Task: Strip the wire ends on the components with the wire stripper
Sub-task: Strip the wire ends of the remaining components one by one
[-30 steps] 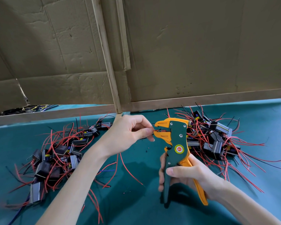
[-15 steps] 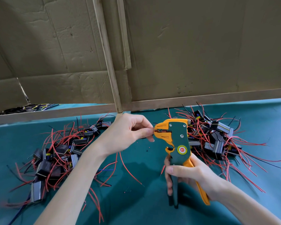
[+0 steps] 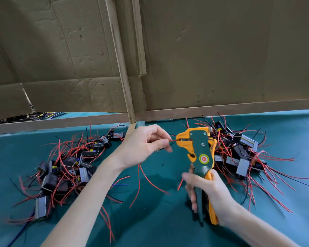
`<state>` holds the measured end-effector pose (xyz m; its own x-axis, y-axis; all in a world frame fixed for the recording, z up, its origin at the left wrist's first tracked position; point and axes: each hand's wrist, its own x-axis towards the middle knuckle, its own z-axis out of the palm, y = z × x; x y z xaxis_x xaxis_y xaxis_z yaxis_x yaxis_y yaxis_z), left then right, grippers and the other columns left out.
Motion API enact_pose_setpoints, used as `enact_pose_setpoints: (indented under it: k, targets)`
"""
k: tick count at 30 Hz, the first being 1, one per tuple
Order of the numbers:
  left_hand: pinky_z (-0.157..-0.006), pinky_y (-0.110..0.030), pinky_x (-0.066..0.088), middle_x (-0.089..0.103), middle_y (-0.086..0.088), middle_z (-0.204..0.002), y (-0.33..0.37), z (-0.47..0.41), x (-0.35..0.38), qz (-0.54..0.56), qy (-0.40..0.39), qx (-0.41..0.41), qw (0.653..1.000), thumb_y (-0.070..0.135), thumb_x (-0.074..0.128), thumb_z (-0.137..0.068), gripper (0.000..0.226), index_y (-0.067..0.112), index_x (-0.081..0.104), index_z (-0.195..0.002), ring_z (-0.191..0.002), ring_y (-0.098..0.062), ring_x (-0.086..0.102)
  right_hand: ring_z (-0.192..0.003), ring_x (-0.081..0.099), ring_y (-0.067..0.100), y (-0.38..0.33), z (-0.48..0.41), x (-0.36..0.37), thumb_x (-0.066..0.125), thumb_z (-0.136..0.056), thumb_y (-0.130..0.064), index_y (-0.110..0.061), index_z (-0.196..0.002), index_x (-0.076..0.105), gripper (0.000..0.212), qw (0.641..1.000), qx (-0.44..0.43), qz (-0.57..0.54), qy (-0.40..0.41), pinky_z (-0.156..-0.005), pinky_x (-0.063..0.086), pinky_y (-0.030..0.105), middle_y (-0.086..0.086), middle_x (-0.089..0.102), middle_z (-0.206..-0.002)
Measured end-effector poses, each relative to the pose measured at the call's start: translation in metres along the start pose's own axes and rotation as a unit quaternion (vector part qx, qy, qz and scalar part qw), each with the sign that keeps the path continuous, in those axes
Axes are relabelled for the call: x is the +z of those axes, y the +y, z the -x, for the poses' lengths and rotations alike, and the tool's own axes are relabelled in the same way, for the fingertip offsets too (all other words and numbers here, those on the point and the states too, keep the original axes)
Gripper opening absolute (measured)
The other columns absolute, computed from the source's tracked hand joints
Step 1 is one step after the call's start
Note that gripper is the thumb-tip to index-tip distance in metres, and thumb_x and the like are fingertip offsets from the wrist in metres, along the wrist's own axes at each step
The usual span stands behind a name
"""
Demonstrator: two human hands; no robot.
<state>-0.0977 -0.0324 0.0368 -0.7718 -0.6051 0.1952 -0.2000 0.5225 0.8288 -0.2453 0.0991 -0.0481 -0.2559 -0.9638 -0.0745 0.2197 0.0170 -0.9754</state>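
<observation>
Left grip [image 3: 143, 145]: is pinching a red wire [image 3: 171, 140] between thumb and forefinger, close behind its tip, probably so the short free length is staying stiff while it is feeding in.
Red wire: its end is sitting in the nose of the wire stripper [image 3: 200, 154]; the rest is trailing under the hand toward the desk [image 3: 159, 225].
Wire stripper: is standing upright between the hands above the desk, nose turned left to meet the feeding hand.
Right grip [image 3: 209, 195]: is wrapping tightly round both handles low down, seemingly for leverage; the handles are lying close together, so a squeeze is probably under way.
Component: the body this wire belongs to is not showing; I cannot tell where it is.
Left heap [image 3: 66, 168]: components with red and black leads are lying within the left arm's reach.
Right heap [image 3: 239, 154]: a similar tangle is lying just behind the tool; which heap is finished I cannot tell.
Scraps [image 3: 163, 164]: small bits are lying on the desk near the nose, likely shed insulation.
</observation>
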Motion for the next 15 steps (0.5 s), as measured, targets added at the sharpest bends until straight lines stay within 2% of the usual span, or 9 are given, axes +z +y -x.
enact_pose_setpoints:
  k: [2, 4, 6, 8, 11, 15]
  targets:
    - [-0.075, -0.020, 0.047, 0.074, -0.001, -0.080, -0.004, -0.001, 0.003, -0.009, -0.002, -0.006, 1.000, 0.008, 0.058, -0.094, 0.004, 0.011, 0.060, -0.093, -0.080, -0.006, 0.064, -0.031, 0.040, 0.022, -0.001, 0.000, -0.001, 0.073, -0.064, -0.026, -0.003, -0.075, 0.049, 0.035, 1.000, 0.011, 0.000, -0.005, -0.038, 0.040, 0.025, 0.016, 0.045, -0.047]
    - [-0.072, -0.014, 0.047, 0.074, -0.001, -0.080, -0.007, -0.002, 0.004, -0.010, 0.006, -0.008, 1.000, 0.008, 0.058, -0.094, 0.006, 0.013, 0.059, -0.091, -0.078, -0.005, 0.064, -0.037, 0.048, 0.027, -0.005, -0.001, -0.003, 0.078, -0.062, -0.024, -0.009, -0.071, 0.061, 0.025, 0.998, 0.023, -0.023, -0.052, -0.042, 0.046, 0.030, 0.019, 0.051, -0.053]
    - [-0.073, -0.015, 0.046, 0.074, -0.001, -0.080, -0.012, -0.002, 0.003, -0.005, 0.021, -0.011, 1.000, 0.007, 0.058, -0.094, 0.008, 0.014, 0.058, -0.090, -0.079, -0.008, 0.064, -0.057, 0.061, 0.036, -0.009, -0.001, -0.003, 0.078, -0.064, -0.018, -0.012, -0.075, 0.070, 0.015, 0.989, 0.030, -0.067, -0.126, -0.055, 0.054, 0.040, 0.025, 0.059, -0.068]
    - [-0.074, -0.017, 0.046, 0.073, 0.000, -0.079, -0.016, -0.004, 0.002, 0.002, 0.037, -0.013, 0.999, 0.008, 0.057, -0.095, 0.009, 0.015, 0.058, -0.090, -0.080, -0.009, 0.063, -0.072, 0.064, 0.042, -0.010, -0.002, -0.004, 0.075, -0.069, -0.014, -0.009, -0.083, 0.070, 0.016, 0.982, 0.020, -0.078, -0.169, -0.066, 0.055, 0.046, 0.028, 0.062, -0.079]
    - [-0.075, -0.017, 0.047, 0.074, 0.003, -0.078, -0.026, -0.007, 0.003, 0.010, 0.064, -0.026, 0.998, 0.009, 0.054, -0.097, 0.010, 0.018, 0.057, -0.093, -0.080, -0.011, 0.063, -0.075, 0.065, 0.043, -0.010, -0.004, -0.007, 0.075, -0.070, -0.014, -0.008, -0.088, 0.070, 0.020, 0.981, 0.011, -0.087, -0.174, -0.069, 0.055, 0.049, 0.028, 0.063, -0.082]
    - [-0.086, -0.035, 0.047, 0.073, 0.006, -0.079, -0.043, -0.009, 0.009, -0.021, 0.107, -0.051, 0.993, 0.010, 0.051, -0.098, 0.013, 0.023, 0.056, -0.097, -0.090, -0.031, 0.063, -0.073, 0.064, 0.044, -0.011, -0.007, -0.009, 0.066, -0.075, -0.015, -0.004, -0.090, 0.068, 0.019, 0.986, 0.018, -0.092, -0.136, -0.067, 0.055, 0.047, 0.029, 0.062, -0.081]
